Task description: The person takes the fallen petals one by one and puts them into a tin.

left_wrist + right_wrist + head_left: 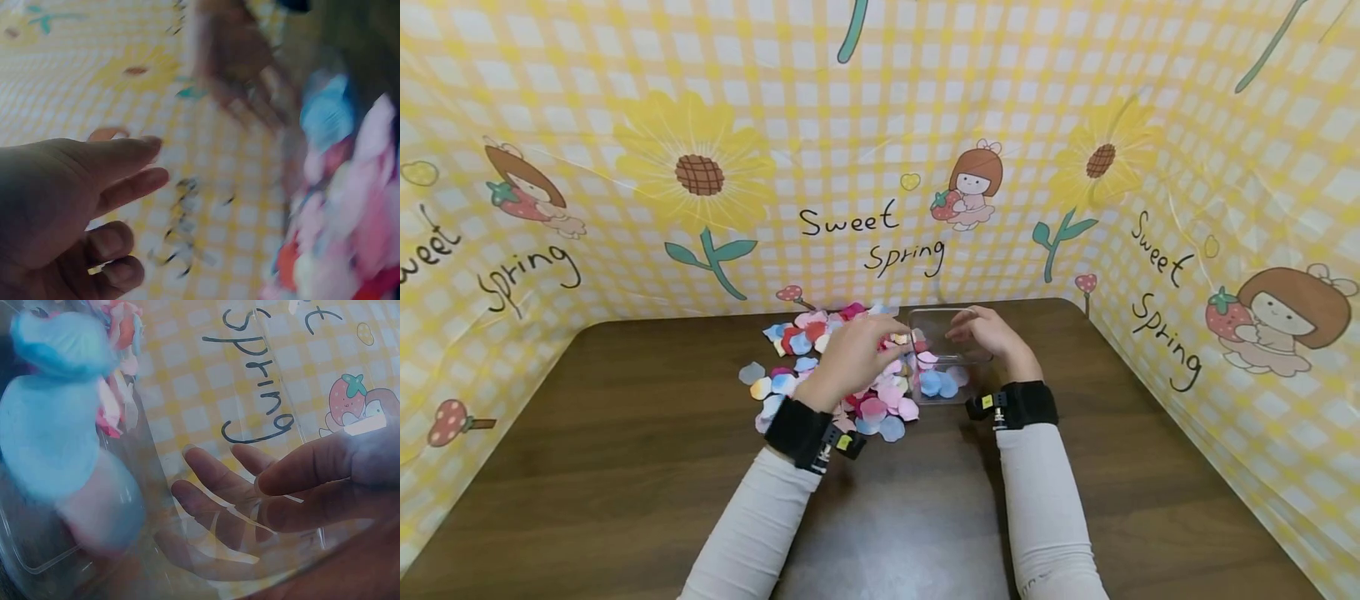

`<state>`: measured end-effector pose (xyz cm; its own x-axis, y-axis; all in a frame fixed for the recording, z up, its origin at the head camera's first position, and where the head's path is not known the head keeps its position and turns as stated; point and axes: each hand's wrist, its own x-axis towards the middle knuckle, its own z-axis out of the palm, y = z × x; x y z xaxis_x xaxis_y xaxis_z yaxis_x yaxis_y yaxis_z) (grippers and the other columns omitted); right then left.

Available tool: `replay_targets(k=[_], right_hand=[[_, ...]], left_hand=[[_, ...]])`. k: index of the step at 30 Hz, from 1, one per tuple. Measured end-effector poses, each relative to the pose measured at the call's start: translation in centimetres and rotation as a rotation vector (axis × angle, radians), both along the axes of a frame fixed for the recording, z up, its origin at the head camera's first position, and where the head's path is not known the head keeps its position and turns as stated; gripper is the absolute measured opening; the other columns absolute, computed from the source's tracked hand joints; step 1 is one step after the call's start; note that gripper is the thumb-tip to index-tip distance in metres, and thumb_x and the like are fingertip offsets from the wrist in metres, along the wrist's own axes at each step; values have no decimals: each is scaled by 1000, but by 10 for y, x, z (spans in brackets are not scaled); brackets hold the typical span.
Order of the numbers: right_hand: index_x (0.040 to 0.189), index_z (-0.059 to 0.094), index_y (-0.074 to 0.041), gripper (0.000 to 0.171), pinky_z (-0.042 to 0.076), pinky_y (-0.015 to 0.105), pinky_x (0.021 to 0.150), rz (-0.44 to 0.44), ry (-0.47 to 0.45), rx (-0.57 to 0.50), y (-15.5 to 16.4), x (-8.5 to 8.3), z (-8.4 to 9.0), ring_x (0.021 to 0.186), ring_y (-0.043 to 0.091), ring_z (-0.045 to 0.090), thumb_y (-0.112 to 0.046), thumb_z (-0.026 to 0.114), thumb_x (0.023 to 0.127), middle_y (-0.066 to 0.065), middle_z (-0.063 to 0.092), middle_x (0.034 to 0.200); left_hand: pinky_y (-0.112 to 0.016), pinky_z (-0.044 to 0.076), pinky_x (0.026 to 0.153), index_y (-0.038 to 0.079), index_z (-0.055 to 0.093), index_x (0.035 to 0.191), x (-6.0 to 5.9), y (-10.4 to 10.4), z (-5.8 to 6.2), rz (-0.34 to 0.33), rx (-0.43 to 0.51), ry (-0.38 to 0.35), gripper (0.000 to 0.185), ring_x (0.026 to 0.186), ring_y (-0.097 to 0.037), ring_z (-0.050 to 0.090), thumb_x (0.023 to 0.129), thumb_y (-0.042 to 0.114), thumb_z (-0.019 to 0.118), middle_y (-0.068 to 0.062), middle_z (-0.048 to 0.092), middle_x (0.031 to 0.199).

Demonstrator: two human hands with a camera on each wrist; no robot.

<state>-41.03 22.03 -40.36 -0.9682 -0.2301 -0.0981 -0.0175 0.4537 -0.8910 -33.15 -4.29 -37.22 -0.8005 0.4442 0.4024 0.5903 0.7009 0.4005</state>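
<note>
Both arms wear pale grey sleeves (pixel 1045 500), each wrist wrapped in a black strap (pixel 1026 404) carrying a small yellow-marked camera unit (pixel 847 443).

Head cam high, facing down-fwd; wrist cams close-up; shared: petals (pixel 865 392), clear box (pixel 150 506).

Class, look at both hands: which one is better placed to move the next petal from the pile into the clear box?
Probably the left hand: it hovers over the petal pile beside the clear plastic box. The right hand grips the box's rim, steadying it.
</note>
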Motion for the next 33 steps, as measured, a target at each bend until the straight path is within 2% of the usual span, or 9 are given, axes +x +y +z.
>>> replay_targets(k=[4,7,9,12,16,21,26,29,33], right_hand=[[134,52,8,42,44,52,106,1,9,5,0,-2,0,125,41,57,-5,35,97,27,64,131],[133,53,6,40,45,51,105,-5,2,-1,1,-2,-1,124,40,58,-6,37,98,26,64,131],[134,52,7,41,45,52,105,-7,1,-6,2,-1,-1,124,40,58,-6,38,98,26,64,131],[135,51,8,42,45,54,106,-7,-5,-15,2,1,-2,125,41,58,-5,38,98,27,64,131],[134,51,8,42,44,55,106,0,-7,-15,2,2,-2,125,42,58,-4,36,97,28,63,131],[133,52,7,42,45,54,105,-1,-4,-19,1,1,-1,125,42,57,-4,33,97,28,63,132],[133,51,7,42,46,54,104,-8,-14,-31,0,1,0,125,42,57,-5,33,97,28,63,132],[133,51,8,43,46,54,104,-9,-13,-28,-1,1,1,125,42,57,-4,32,97,28,63,132],[133,51,8,44,45,55,104,3,5,-10,-1,1,0,125,43,58,-3,30,96,29,63,131]], left_hand=[[-42,55,85,15,76,121,-3,-29,9,70,-27,-159,31,113,-25,65,93,27,78,-3,73,120],[-45,54,89,11,76,119,-6,-47,9,104,-69,-303,31,109,-26,65,91,23,80,-6,73,117],[-47,52,91,9,76,116,-10,-55,5,115,-96,-377,29,105,-26,65,90,21,80,-7,73,113],[-45,53,86,8,76,115,-14,-61,-4,117,-128,-474,27,97,-26,63,90,18,79,-7,73,107],[-38,52,79,8,76,111,-20,-59,-19,96,-137,-549,24,89,-25,59,89,15,81,-6,70,99],[-32,46,69,10,75,102,-25,-54,-32,92,-156,-535,17,80,-23,56,87,14,82,-5,64,86],[-33,45,68,12,73,87,-28,-58,-34,103,-110,-477,7,79,-22,56,90,13,79,-4,63,81],[-37,49,73,14,75,85,-26,-64,-27,113,-55,-417,7,83,-22,59,91,15,78,-2,66,85],[-40,50,77,15,78,90,-20,-66,-8,121,14,-296,4,90,-23,62,92,18,78,-1,70,90]])
